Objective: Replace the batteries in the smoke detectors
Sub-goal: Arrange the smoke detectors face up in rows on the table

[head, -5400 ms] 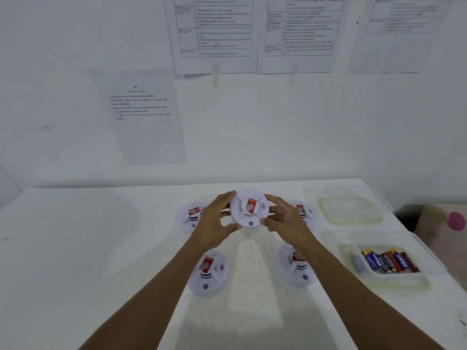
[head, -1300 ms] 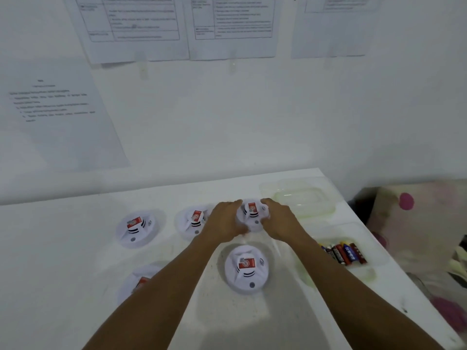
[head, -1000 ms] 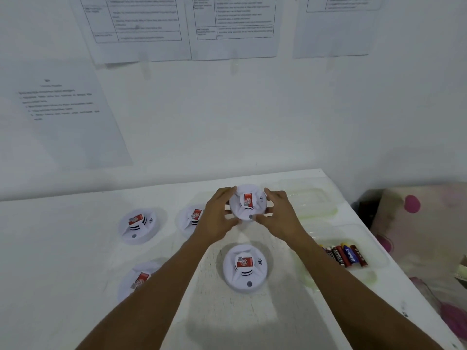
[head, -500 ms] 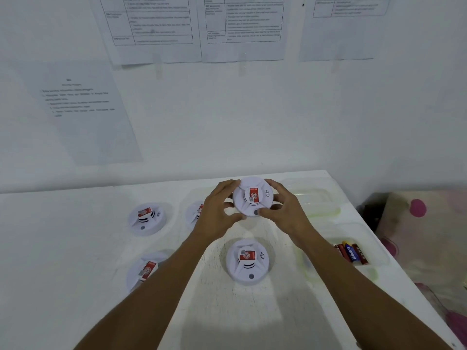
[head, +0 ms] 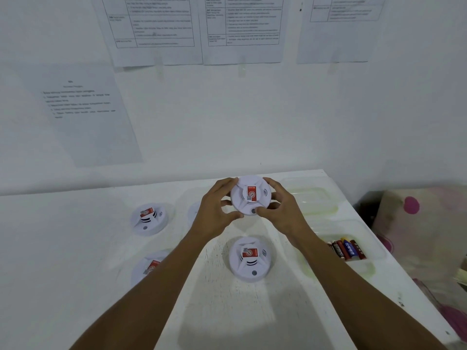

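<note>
A person's two bare forearms reached forward over a white table [head: 75, 248] set against a white wall. Both hands held one round white smoke detector [head: 251, 195] lifted off the tabletop, its face turned toward the camera, showing a red label at the centre and a small dark button near its lower edge. The left hand [head: 214, 210] gripped the detector's left rim, fingers curled over the top edge and thumb tucked under. The right hand [head: 283, 210] gripped the right rim in the same way, with its thumb lying near the dark button.

Every other item is placed from that held detector. Directly below it, nearer the person, a second detector [head: 250, 258] lay face up on the table. Well to the left lay a third detector [head: 149, 218], also face up. Below and to the left, a fourth detector [head: 149, 269] was partly hidden by the left forearm. Just behind the left hand, a white sliver [head: 193, 213] showed, too little of it to tell what it was.

Just to the right sat a clear plastic container [head: 313, 198], its contents impossible to make out. Below and to the right, a second clear container [head: 374, 251] held a row of batteries [head: 346, 249] in red, black and blue wrappers, lying side by side.

Above, printed sheets of paper [head: 156, 29] were fixed to the wall, their text too small to read. Far to the right, past the table's edge, lay pale fabric with pink spots [head: 417, 223].
</note>
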The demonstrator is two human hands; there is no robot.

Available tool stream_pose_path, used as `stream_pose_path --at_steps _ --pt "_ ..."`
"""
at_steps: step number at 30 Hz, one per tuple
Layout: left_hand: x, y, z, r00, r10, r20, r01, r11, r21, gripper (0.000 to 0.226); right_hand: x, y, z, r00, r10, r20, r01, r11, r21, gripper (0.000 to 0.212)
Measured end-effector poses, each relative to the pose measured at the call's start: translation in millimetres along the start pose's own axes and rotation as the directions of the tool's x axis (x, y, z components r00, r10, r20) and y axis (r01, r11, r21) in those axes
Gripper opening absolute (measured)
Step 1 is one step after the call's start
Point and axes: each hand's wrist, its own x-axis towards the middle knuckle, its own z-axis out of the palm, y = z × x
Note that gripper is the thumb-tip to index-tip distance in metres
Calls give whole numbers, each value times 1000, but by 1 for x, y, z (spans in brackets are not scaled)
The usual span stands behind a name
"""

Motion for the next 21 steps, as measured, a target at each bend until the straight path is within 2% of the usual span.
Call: stream_pose_path --at_steps 11,16,21 --pt "-4 0 -8 1000 -19 -2 19 1000 12 76 -2 0 7 1000 -5 15 5 1000 10 70" --pt "-3 -2 -12 999 -40 10 40 999 2 76 -4 -6 1 994 -8 105 5 999 34 62" --pt "-3 -6 -15 997 -68 35 69 997 -26 79 -5 -7 -10 985 1 172 -1 1000 3 72"
